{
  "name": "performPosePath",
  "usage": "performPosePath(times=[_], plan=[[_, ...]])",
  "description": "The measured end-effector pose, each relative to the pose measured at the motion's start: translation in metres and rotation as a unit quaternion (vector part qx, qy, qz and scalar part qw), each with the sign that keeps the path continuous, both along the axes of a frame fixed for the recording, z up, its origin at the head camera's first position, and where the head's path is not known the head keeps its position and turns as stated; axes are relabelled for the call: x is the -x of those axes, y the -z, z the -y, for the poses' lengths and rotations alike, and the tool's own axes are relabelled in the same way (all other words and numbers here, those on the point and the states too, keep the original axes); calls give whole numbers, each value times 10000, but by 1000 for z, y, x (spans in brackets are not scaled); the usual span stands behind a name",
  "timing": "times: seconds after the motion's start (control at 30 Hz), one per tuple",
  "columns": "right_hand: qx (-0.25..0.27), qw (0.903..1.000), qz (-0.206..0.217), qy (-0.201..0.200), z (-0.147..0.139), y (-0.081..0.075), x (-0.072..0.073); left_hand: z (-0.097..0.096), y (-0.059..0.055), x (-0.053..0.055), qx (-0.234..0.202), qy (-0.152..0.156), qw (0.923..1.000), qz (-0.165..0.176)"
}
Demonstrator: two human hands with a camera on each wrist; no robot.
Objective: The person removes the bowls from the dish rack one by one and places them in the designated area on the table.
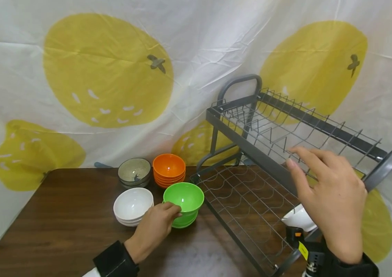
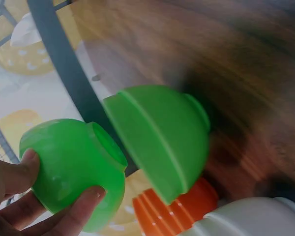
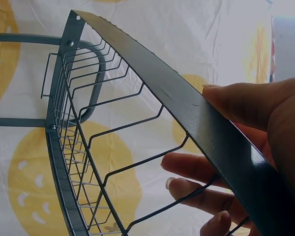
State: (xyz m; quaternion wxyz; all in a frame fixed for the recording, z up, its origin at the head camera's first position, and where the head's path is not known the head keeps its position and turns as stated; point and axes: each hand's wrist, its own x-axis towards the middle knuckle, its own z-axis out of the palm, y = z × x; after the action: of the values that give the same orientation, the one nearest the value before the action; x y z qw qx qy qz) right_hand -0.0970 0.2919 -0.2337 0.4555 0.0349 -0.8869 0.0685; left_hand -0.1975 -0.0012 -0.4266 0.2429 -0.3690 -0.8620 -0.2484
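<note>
My left hand (image 1: pixel 159 225) grips a green bowl (image 1: pixel 183 195) by its side, just above another green bowl (image 1: pixel 187 219) at the rack's left. In the left wrist view the held bowl (image 2: pixel 73 172) is tilted and apart from the ridged green stack (image 2: pixel 162 132), with thumb and fingers on its outer wall. My right hand (image 1: pixel 336 196) is over the upper tier of a grey dish rack (image 1: pixel 251 144), thumb and fingers spread apart. Seen from the right wrist, the rack's rail (image 3: pixel 196 108) passes between thumb and loosely bent fingers (image 3: pixel 191 164).
White bowls (image 1: pixel 133 204) are stacked left of the green ones. Behind stand orange bowls (image 1: pixel 169 167) and grey-green bowls (image 1: pixel 134 171). A white bowl (image 1: pixel 299 218) leans in the lower tier. The brown table (image 1: pixel 64 227) meets a lemon-print cloth (image 1: pixel 196 57) at the back.
</note>
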Motion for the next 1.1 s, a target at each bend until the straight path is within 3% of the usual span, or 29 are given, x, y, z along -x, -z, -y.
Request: performPosePath(times=[0.23, 0.43, 0.7, 1.1], plan=[[36, 10000, 63, 6, 0, 0, 1, 0, 17, 4, 212, -119, 9997, -15], [26, 10000, 94, 22, 0, 1, 1, -2, 30, 8, 539, -226, 9976, -373], [3, 10000, -8, 27, 0, 0, 1, -3, 36, 12, 904, -441, 9922, -731], [12, 10000, 76, 40, 0, -1, 0, -3, 39, 9, 1423, -596, 9871, -426]])
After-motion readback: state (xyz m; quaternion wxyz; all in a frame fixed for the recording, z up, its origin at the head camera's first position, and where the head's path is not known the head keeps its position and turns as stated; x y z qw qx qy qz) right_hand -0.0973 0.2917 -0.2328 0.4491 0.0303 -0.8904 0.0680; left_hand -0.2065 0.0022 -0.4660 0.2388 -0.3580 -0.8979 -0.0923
